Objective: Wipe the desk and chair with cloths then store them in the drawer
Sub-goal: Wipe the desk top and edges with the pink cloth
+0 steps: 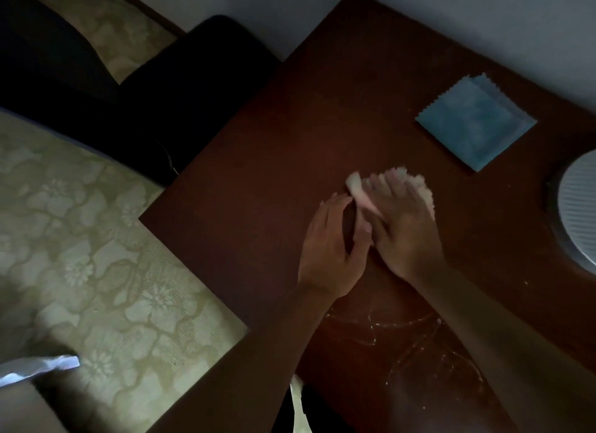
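Observation:
A dark brown desk [258, 161] fills the right of the head view. On its middle lies a pale pink cloth [359, 192] with a zigzag edge. My right hand [403, 226] lies flat on top of it, fingers spread. My left hand [332, 248] is beside it on the left, and its thumb and fingers pinch a lifted fold of the pink cloth. A folded blue cloth [474, 126] lies flat near the desk's far right edge, apart from both hands. A black chair [193, 87] stands at the desk's far left side.
A round white ribbed object [577, 207] sits at the desk's right edge. Pale scratch marks [419, 342] show on the near desk surface. Patterned beige flooring [96, 255] lies to the left. The wall runs behind the desk.

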The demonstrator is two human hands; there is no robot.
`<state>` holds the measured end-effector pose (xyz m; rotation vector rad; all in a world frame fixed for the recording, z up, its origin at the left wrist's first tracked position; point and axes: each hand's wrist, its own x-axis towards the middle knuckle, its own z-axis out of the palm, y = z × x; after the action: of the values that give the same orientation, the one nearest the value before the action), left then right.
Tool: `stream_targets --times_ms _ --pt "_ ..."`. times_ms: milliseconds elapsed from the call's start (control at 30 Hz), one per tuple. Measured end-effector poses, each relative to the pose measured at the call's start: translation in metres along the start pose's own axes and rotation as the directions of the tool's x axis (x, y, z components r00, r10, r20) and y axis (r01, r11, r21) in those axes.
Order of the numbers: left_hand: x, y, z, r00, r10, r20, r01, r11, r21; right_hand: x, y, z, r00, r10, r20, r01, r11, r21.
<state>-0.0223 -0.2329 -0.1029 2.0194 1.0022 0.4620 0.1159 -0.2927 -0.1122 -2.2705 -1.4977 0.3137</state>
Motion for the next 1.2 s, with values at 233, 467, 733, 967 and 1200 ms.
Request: stream_targets --times_ms 233,467,733,967,1200 --pt "0.006 -0.058 -0.057 0.999 0.026 -0.028 -0.013 0.926 0.377 0.035 0.001 -0.003 0.998 0.065 0.021 -0.066 0.994 0.090" --pt "0.010 -0.061 -0.052 0.997 0.049 -0.056 -0.025 0.931 0.363 0.092 -0.019 0.008 0.999 -0.009 0.035 0.007 0.999 0.035" --pt "0.008 -0.055 -0.055 0.997 0.070 -0.027 -0.055 0.924 0.378 0.040 -0.016 0.006 0.958 -0.216 0.188 0.214 0.976 0.027" --pt "0.007 -0.056 -0.055 0.995 0.090 -0.031 -0.073 0.928 0.366 0.047 -0.038 0.020 0.997 -0.063 0.050 0.064 0.997 -0.031" --pt "0.004 -0.055 -0.058 0.995 0.089 -0.035 -0.075 0.956 0.285 -0.023 -0.010 -0.001 0.983 -0.105 0.148 0.102 0.994 0.030"
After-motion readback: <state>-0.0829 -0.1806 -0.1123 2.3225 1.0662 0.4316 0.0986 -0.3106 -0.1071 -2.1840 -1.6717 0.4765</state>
